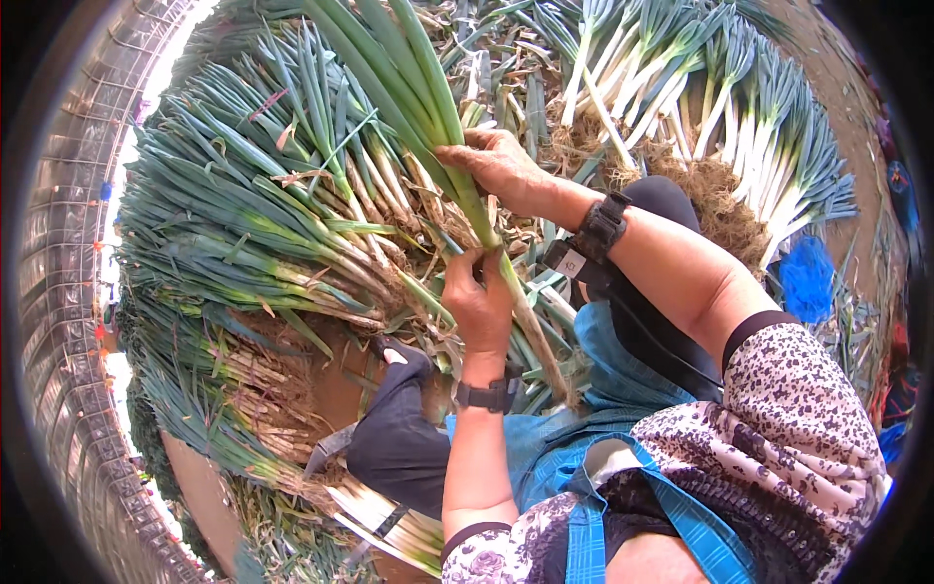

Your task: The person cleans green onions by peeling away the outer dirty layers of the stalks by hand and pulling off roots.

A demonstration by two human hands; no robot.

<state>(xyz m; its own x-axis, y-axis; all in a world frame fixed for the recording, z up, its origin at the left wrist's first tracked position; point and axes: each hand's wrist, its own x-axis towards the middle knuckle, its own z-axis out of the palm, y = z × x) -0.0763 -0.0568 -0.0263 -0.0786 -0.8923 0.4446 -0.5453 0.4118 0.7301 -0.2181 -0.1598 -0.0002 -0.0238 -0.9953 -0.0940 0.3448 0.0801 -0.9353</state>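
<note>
A long green onion (534, 331) slants across the middle, its broad green leaves rising away from me and its root end pointing down toward my lap. My left hand (479, 302) is closed around the stalk where the leaves meet the pale stem. Farther up, my right hand (508, 173) pinches the base of the leaves between thumb and fingers. Dark bands circle both wrists. Piles of untrimmed green onions (233, 224) lie on the left, roots toward the middle. Cleaner ones with white stems (749, 156) are fanned out at the far right.
Stripped leaves (496, 88) litter the ground ahead. A wire-ribbed plastic wall (68, 321) curves along the left. Near my left leg lies a bundle of white stems (399, 526) with a dark band around it. A blue plastic bag (807, 279) sits on the right.
</note>
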